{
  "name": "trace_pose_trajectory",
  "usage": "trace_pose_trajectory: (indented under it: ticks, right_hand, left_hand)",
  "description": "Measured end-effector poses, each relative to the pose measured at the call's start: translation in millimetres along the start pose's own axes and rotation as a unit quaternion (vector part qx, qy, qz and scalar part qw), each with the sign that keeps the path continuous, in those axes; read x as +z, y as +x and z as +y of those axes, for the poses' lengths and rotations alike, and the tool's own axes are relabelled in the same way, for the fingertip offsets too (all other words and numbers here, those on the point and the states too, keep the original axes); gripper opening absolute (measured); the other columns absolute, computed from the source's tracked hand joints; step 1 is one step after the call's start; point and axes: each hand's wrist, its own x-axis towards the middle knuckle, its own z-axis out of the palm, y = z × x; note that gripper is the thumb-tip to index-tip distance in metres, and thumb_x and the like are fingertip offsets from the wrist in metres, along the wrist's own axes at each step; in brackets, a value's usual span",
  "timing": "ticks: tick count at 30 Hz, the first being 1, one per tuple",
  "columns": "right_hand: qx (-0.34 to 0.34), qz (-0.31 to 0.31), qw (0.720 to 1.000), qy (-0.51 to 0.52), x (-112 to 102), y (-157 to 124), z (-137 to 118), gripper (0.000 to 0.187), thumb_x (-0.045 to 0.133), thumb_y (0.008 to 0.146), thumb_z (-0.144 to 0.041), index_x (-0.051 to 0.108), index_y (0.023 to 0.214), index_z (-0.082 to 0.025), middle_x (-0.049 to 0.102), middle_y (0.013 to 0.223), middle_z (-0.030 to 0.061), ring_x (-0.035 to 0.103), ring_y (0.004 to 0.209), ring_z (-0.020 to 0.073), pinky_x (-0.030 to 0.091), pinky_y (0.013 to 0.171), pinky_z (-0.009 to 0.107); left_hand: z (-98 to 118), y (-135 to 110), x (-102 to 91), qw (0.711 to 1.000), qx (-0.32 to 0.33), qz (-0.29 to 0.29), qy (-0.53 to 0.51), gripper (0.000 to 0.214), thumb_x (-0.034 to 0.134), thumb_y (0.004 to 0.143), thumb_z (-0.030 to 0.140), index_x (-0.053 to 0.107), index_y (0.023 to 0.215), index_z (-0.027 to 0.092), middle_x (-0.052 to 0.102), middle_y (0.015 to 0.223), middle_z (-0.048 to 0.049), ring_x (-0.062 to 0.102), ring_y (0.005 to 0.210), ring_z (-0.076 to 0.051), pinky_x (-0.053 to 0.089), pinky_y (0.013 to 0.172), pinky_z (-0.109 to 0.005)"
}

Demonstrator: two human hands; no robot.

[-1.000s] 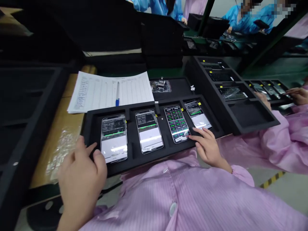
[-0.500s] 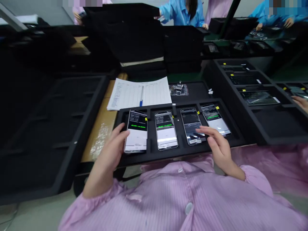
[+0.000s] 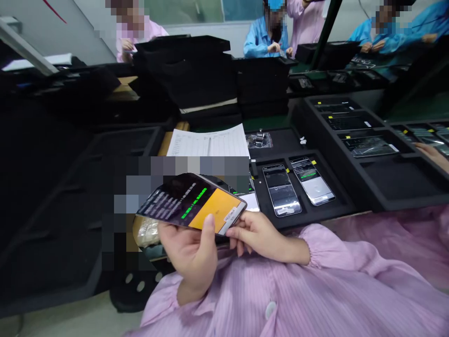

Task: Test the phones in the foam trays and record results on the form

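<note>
A smartphone [image 3: 175,206] is raised and tilted in front of me, its screen showing white and green text on black above an orange area. My left hand [image 3: 191,252] is closed around it from below, thumb on the screen's edge. The fingers of my right hand [image 3: 263,234] grip its lower corner near a white label. Behind it, a second phone [image 3: 249,202] is mostly hidden. Further right, a dark-screened phone [image 3: 282,192] and a phone with a white lower screen [image 3: 314,182] lie in the black foam tray [image 3: 345,201].
Printed sheets [image 3: 224,140] with a pen lie behind the tray, beside a clear bag of metal parts [image 3: 259,140]. Another black tray [image 3: 382,185] at right holds several phones; a co-worker's hand [image 3: 433,154] is beyond it. Black trays [image 3: 196,70] are stacked at the back.
The leftmost phone has been lifted from the tray into my left hand. My right hand has moved left from the dark-screened phone to the raised phone, whose lower screen changed from white to orange.
</note>
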Motion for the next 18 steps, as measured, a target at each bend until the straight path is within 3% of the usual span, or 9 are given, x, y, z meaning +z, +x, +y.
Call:
trace_pose_trajectory:
  ticks: [2,4,7,8,9,11,12,14,18]
  right_hand:
    - [-0.026,0.042,0.997,-0.063,0.1,-7.4,-6.0,0.044,0.072,0.08,-0.058,0.054,0.071,-0.02,0.06,0.057,-0.0039,0.052,0.041,0.0078,0.037,0.039,0.019]
    - [-0.063,0.04,0.991,-0.11,-2.5,-15.0,-10.5,0.043,0.069,0.085,-0.054,0.053,0.066,-0.02,0.057,0.053,-0.0049,0.048,0.041,0.007,0.037,0.042,0.02]
    - [-0.096,0.034,0.985,-0.141,-15.1,-22.9,-10.5,0.038,0.065,0.089,-0.047,0.053,0.066,-0.02,0.056,0.052,-0.005,0.047,0.044,0.0074,0.037,0.045,0.02]
    - [-0.103,0.054,0.983,-0.141,-21.9,-24.4,-9.1,0.036,0.065,0.09,-0.046,0.053,0.068,-0.02,0.057,0.054,-0.0046,0.047,0.045,0.0077,0.037,0.046,0.02]
    - [-0.114,0.09,0.98,-0.137,-29.6,-25.5,-7.6,0.034,0.065,0.09,-0.046,0.054,0.07,-0.02,0.059,0.056,-0.004,0.048,0.046,0.0078,0.037,0.046,0.02]
    - [-0.148,0.18,0.966,-0.113,-45.3,-26.7,-4.9,0.031,0.064,0.091,-0.047,0.057,0.076,-0.02,0.062,0.062,-0.003,0.05,0.047,0.0076,0.037,0.046,0.02]
    - [-0.166,0.218,0.957,-0.094,-52.0,-26.9,-4.2,0.031,0.063,0.092,-0.048,0.058,0.079,-0.02,0.063,0.064,-0.0027,0.05,0.047,0.0075,0.037,0.045,0.02]
    - [-0.19,0.26,0.945,-0.056,-61.3,-27.0,-3.4,0.033,0.061,0.092,-0.051,0.059,0.081,-0.02,0.064,0.066,-0.0022,0.05,0.046,0.0075,0.034,0.042,0.02]
    - [-0.2,0.248,0.947,-0.041,-65.6,-28.2,-1.1,0.036,0.057,0.096,-0.05,0.058,0.076,-0.02,0.065,0.068,0.0002,0.051,0.047,0.0084,0.031,0.04,0.02]
  left_hand:
    - [2.4,-0.9,6.2,0.999,0.027,0.024,-0.039,0.045,0.069,0.086,0.026,0.048,0.125,0.025,0.067,0.116,-0.0049,0.069,0.102,-0.021,0.057,0.091,-0.037]
    - [3.3,9.7,6.4,0.995,0.044,0.05,-0.076,0.043,0.069,0.083,0.02,0.052,0.123,0.024,0.067,0.116,-0.0031,0.068,0.105,-0.021,0.055,0.097,-0.039]
    - [-2.5,43.0,-12.7,0.991,0.042,0.102,-0.078,0.044,0.073,0.077,0.018,0.059,0.119,0.021,0.068,0.113,-0.0031,0.067,0.103,-0.021,0.053,0.1,-0.039]
    - [-7.1,56.0,-23.6,0.995,0.004,0.077,-0.061,0.045,0.076,0.076,0.02,0.061,0.118,0.02,0.069,0.113,-0.0042,0.067,0.102,-0.021,0.054,0.099,-0.039]
    - [-12.9,68.3,-35.2,0.997,-0.065,0.01,-0.039,0.047,0.079,0.072,0.025,0.063,0.116,0.02,0.07,0.11,-0.0049,0.068,0.099,-0.022,0.056,0.096,-0.04]
    - [-26.4,86.6,-55.3,0.97,-0.201,-0.138,-0.003,0.057,0.085,0.062,0.033,0.064,0.113,0.019,0.072,0.104,-0.0067,0.07,0.095,-0.028,0.059,0.089,-0.045]
    - [-32.9,91.4,-61.4,0.953,-0.227,-0.2,0.027,0.058,0.084,0.062,0.037,0.065,0.113,0.018,0.073,0.103,-0.008,0.07,0.098,-0.031,0.059,0.089,-0.049]
    - [-42.6,90.7,-61.4,0.941,-0.2,-0.252,0.104,0.054,0.077,0.069,0.041,0.065,0.117,0.019,0.072,0.112,-0.0115,0.063,0.118,-0.037,0.053,0.099,-0.057]
    - [-46.3,57.4,-19.7,0.94,-0.008,-0.205,0.271,0.053,0.057,0.083,0.027,0.055,0.134,0.012,0.049,0.148,-0.0198,0.025,0.15,-0.036,0.02,0.122,-0.061]
